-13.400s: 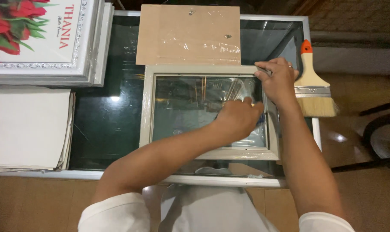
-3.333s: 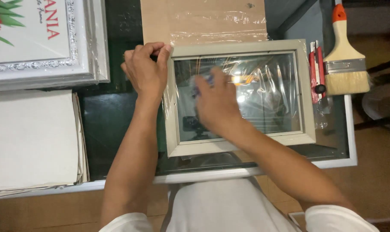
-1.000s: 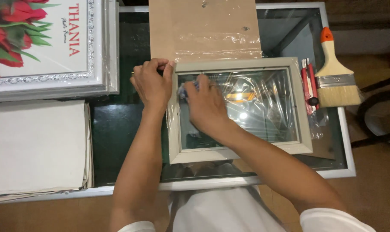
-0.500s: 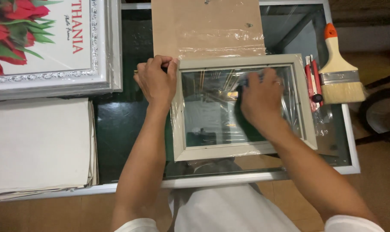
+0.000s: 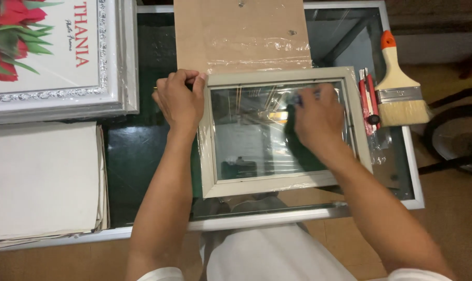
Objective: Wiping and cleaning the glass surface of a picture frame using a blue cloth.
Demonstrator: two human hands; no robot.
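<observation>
Steadying a pale picture frame point(image 5: 280, 179) on the glass worktop point(image 5: 142, 156), our left hand point(image 5: 179, 99) grips its corner; our right hand point(image 5: 319, 117) presses a dark cloth point(image 5: 298, 151) against its glass, paintbrush point(image 5: 399, 86) beside its far edge.

left hand point(image 5: 179, 100) curled, right hand point(image 5: 317, 119) flat

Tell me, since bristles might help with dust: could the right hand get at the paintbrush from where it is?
Probably yes: the right hand rests on the frame's glass, and the paintbrush lies uncovered just beyond the frame's right edge.
</observation>
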